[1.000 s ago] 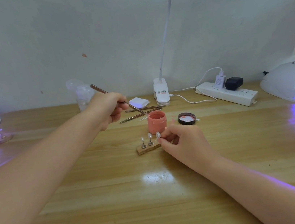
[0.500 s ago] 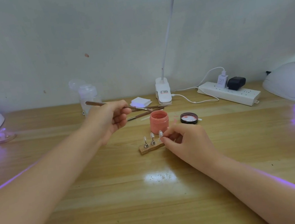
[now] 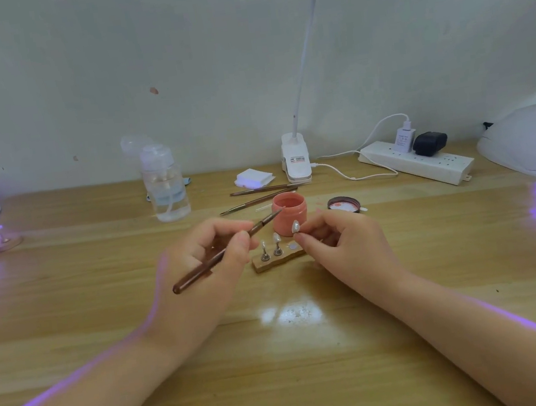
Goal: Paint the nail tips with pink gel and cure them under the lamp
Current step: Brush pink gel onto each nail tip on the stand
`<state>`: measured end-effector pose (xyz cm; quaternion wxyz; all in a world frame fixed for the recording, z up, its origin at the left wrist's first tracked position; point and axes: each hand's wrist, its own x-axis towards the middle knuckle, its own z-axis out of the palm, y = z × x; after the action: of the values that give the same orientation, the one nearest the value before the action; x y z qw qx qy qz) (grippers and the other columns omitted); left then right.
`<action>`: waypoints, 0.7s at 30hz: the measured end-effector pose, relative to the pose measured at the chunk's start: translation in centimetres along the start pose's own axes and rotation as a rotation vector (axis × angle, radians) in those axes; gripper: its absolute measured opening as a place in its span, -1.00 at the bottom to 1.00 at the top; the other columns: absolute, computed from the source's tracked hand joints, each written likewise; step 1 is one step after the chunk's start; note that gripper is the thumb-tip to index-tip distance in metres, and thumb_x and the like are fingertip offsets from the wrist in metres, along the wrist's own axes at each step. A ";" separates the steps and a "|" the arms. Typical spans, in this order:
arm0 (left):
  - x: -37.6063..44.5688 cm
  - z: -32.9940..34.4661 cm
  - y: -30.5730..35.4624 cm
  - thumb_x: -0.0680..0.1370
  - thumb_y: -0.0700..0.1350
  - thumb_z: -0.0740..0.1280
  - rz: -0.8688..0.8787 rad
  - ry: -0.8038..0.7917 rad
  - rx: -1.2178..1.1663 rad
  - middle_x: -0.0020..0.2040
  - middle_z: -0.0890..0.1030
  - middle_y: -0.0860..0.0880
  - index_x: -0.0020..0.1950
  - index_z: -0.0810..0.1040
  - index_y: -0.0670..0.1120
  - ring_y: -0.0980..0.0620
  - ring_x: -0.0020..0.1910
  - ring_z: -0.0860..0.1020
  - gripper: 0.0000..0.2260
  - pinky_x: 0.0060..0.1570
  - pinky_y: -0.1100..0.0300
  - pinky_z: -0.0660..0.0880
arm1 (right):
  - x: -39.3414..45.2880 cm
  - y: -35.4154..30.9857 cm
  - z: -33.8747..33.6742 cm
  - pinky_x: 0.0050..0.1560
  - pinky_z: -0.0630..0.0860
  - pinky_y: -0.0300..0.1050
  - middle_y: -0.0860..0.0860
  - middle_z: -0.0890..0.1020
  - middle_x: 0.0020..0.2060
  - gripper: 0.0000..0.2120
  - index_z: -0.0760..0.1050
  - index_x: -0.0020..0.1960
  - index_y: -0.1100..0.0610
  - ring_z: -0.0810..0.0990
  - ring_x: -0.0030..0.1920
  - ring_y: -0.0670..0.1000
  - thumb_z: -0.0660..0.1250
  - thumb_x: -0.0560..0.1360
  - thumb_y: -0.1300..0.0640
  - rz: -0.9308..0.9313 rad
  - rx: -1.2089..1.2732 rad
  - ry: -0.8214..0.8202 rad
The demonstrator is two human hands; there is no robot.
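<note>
Nothing can be read. The white clamp base of the lamp point(image 3: 296, 161), at the desk's far edge, carries a small label — red and dark print, too blurred to make out.

Wood, plastic and shine

The worktop point(image 3: 404, 252) is glossy varnished wood; the brush point(image 3: 213, 262) handle smooth dark wood; the gel jar point(image 3: 290, 211) matt pink plastic; the nail tips point(image 3: 295, 226) glossy on metal-looking stands point(image 3: 265, 256).

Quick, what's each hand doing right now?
Left hand: grips the brush, bristles at the pink jar.
Right hand: pinches a nail tip, lifted off the wooden holder.
</note>
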<state>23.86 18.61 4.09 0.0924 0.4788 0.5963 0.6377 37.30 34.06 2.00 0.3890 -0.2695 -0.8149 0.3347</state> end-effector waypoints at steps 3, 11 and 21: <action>-0.5 0.4 -0.2 0.45 0.03 0.34 0.023 -0.053 0.051 -0.11 0.70 0.09 -0.04 0.64 0.16 0.10 -0.12 0.67 -0.87 -0.11 0.29 0.57 | 0.1 -0.1 0.0 -0.21 0.57 -0.13 -0.14 0.62 -0.36 -0.89 0.62 -0.18 -0.06 0.58 -0.35 -0.09 0.45 0.45 0.15 0.009 0.021 0.000; -0.6 0.3 -0.5 0.49 -0.13 0.31 0.129 -0.135 0.192 -0.09 0.69 0.18 0.04 0.63 0.10 0.18 -0.06 0.65 -0.80 -0.04 0.38 0.51 | 0.0 0.0 0.0 -0.21 0.57 -0.12 -0.14 0.63 -0.36 -0.92 0.64 -0.16 -0.02 0.60 -0.34 -0.09 0.45 0.46 0.15 -0.008 0.018 0.009; -0.7 0.5 -0.3 0.52 -0.11 0.30 0.111 -0.118 0.172 -0.07 0.69 0.18 0.06 0.62 0.11 0.20 -0.03 0.63 -0.81 -0.03 0.41 0.47 | 0.0 0.3 0.0 -0.26 0.55 -0.21 -0.08 0.64 -0.32 -0.98 0.64 -0.11 0.03 0.61 -0.38 -0.12 0.43 0.49 0.11 -0.021 0.014 -0.014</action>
<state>24.47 18.53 3.40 0.0504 0.5541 0.6149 0.5588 37.31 34.23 1.79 0.3885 -0.2560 -0.8180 0.3382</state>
